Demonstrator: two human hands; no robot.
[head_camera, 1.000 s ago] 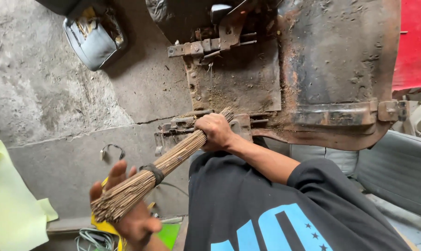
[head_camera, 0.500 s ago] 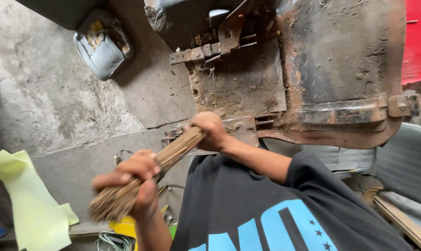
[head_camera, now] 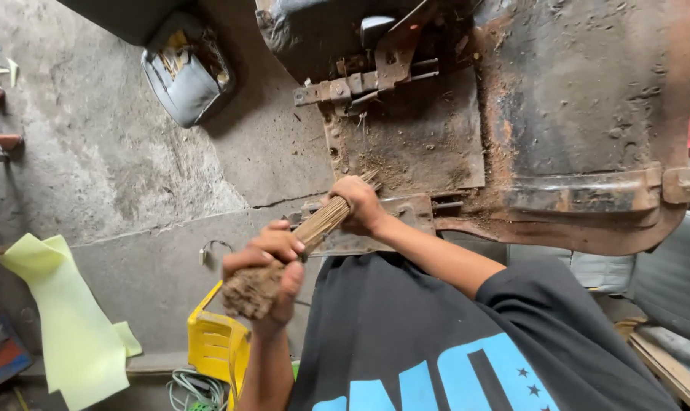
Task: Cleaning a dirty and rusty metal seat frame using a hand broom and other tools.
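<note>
Since a sec ago our left hand (head_camera: 272,262) went from spread to clenched round the stick broom (head_camera: 299,247) butt, right hand (head_camera: 358,205) gripping its tip end vs rusty metal panel (head_camera: 581,114), so both hands now bear on it

A cracked concrete floor (head_camera: 116,152) bears a yellow sheet (head_camera: 71,320) and a yellow crate (head_camera: 215,346).
</note>
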